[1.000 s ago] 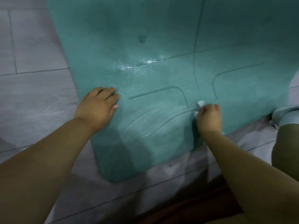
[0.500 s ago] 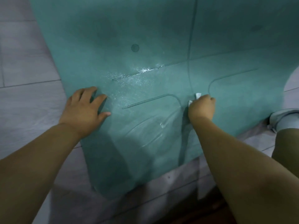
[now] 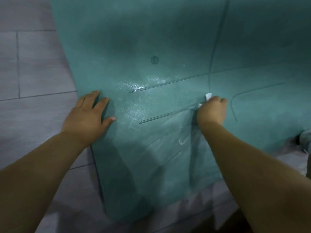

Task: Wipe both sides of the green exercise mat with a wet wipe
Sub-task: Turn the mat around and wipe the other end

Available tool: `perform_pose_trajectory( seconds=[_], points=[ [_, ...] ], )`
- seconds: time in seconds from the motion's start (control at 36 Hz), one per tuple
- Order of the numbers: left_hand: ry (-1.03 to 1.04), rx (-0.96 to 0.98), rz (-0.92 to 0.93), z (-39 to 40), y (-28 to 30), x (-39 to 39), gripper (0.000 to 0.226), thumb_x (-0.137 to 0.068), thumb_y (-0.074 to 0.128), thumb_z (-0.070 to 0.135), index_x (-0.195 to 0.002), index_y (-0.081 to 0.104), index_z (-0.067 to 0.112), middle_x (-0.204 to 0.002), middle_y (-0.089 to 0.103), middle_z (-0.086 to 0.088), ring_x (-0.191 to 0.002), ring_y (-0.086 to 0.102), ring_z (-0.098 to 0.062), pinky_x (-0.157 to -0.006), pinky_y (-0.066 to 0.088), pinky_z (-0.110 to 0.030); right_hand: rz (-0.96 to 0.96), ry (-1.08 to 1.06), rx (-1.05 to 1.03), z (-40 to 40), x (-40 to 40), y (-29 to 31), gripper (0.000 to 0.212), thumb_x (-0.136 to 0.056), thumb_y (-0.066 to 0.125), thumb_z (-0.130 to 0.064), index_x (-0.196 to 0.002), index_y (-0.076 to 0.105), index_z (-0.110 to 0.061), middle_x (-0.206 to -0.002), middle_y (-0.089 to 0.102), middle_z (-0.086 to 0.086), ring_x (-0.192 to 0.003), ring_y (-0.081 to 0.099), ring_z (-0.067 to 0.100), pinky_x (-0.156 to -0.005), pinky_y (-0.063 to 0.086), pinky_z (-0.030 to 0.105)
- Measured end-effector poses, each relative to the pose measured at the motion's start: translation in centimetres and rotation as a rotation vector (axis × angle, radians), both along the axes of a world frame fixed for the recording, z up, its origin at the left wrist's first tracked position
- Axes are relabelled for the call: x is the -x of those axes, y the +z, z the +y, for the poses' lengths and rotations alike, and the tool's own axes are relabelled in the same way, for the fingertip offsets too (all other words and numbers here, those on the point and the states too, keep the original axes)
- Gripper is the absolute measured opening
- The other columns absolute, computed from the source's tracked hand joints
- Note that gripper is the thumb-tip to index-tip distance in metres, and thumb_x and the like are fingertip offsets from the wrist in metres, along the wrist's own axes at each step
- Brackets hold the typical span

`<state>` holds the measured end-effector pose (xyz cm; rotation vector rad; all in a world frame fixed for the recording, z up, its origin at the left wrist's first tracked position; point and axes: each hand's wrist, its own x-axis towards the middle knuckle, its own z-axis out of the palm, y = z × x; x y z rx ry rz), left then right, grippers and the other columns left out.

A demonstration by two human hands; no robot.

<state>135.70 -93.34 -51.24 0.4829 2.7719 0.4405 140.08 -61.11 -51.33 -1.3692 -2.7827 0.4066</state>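
While the right hand [image 3: 211,111] bunches the wet wipe [image 3: 208,96] on the floor-spread green exercise mat [image 3: 168,39], the flat, open-fingered left hand [image 3: 89,116] may let the damp mat skid.

text: none legible | green mat [image 3: 168,39]: round embossed mark [image 3: 154,60], unreadable

My left hand [image 3: 87,115] presses flat on the green mat [image 3: 168,47] at its edge. My right hand [image 3: 212,110] grips a white wet wipe [image 3: 208,96] against it.
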Motion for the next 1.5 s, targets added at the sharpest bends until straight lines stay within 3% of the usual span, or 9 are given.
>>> perform_pose_trajectory(
  seconds=[0.28,0.53,0.64,0.75,0.83,1.08,1.28,1.42,1.5],
  points=[
    [-0.016,-0.036,0.027,-0.8,-0.1,0.3,0.057,-0.09,0.058,0.038,-0.139,0.045,0.013,-0.151,0.03,-0.011,-0.136,0.024,-0.034,-0.114,0.02,-0.042,0.063,1.373,0.098,-9.6,-2.9,-0.9,0.02,-0.072,0.063,-0.015,-0.088,0.065,-0.003,-0.084,0.057,0.016,-0.045,0.049,0.028,-0.036,0.038,0.027],
    [0.032,-0.132,0.084,-2.1,-1.0,0.5,0.046,-0.086,0.068,0.016,-0.127,0.056,0.0,-0.139,0.045,-0.021,-0.127,0.036,-0.042,-0.11,0.026,-0.043,0.062,-0.04,0.005,-1.2,1.2,-0.3,0.033,-0.091,0.056,-0.019,-0.117,0.053,0.0,-0.128,0.042,0.017,-0.107,0.053,0.035,-0.093,0.038,0.034],
    [0.02,-0.152,0.091,-2.3,-1.3,0.5,0.044,-0.085,0.068,0.011,-0.125,0.057,-0.003,-0.137,0.047,-0.023,-0.125,0.039,-0.045,-0.109,0.027,-0.044,0.07,0.406,0.055,-9.1,1.2,-1.4,0.034,-0.087,0.058,-0.017,-0.12,0.056,-0.007,-0.124,0.047,0.014,-0.103,0.053,0.028,-0.088,0.041,0.03],
    [-0.019,-0.143,0.098,-2.8,-1.4,1.1,0.041,-0.084,0.068,0.007,-0.123,0.059,-0.004,-0.134,0.05,-0.023,-0.121,0.044,-0.048,-0.106,0.032,-0.049,0.156,1.148,0.139,-15.6,-1.7,-1.2,0.034,-0.055,0.083,-0.01,-0.084,0.067,-0.004,-0.086,0.059,0.018,-0.046,0.054,0.031,-0.037,0.038,0.025],
    [-0.042,-0.145,0.115,-3.4,-1.7,1.4,0.04,-0.083,0.069,0.004,-0.12,0.06,-0.005,-0.13,0.052,-0.025,-0.117,0.047,-0.049,-0.104,0.035,-0.052,0.078,1.442,0.165,-13.5,-2.9,-1.1,0.021,-0.071,0.065,-0.017,-0.089,0.067,-0.006,-0.086,0.059,0.014,-0.048,0.055,0.029,-0.037,0.041,0.026],
    [-0.026,-0.152,0.151,-4.6,-2.0,1.1,0.036,-0.082,0.069,0.007,-0.114,0.063,-0.007,-0.123,0.058,-0.026,-0.107,0.052,-0.051,-0.099,0.038,-0.05,0.136,0.19,-0.033,-6.0,0.9,-0.8,0.026,-0.093,0.046,-0.012,-0.114,0.059,-0.002,-0.126,0.043,0.015,-0.102,0.053,0.033,-0.088,0.035,0.03],
    [0.059,-0.09,0.109,-5.4,-0.7,0.7,0.037,-0.086,0.067,0.021,-0.122,0.063,0.016,-0.135,0.054,-0.001,-0.113,0.045,-0.039,-0.096,0.038,-0.05,0.176,1.135,0.199,-21.4,-4.6,-1.6,0.022,-0.074,0.05,-0.017,-0.083,0.068,-0.006,-0.082,0.057,0.014,-0.044,0.052,0.03,-0.033,0.04,0.026],
    [0.131,-0.099,0.054,-4.8,-0.1,0.5,0.039,-0.089,0.062,0.022,-0.128,0.058,0.02,-0.141,0.047,0.004,-0.121,0.036,-0.032,-0.099,0.031,-0.041,-0.039,1.59,0.231,-19.4,-4.6,0.3,0.03,-0.09,0.039,-0.02,-0.1,0.065,-0.009,-0.093,0.061,0.014,-0.071,0.061,0.033,-0.052,0.05,0.034],
    [0.148,-0.085,0.036,-4.3,0.1,0.5,0.039,-0.092,0.058,0.021,-0.131,0.055,0.019,-0.142,0.045,0.003,-0.124,0.032,-0.03,-0.099,0.026,-0.038,-0.071,1.49,0.202,-14.7,-3.1,0.0,0.024,-0.093,0.041,-0.025,-0.105,0.061,-0.021,-0.096,0.063,0.007,-0.079,0.06,0.028,-0.065,0.047,0.031]
  ],
)
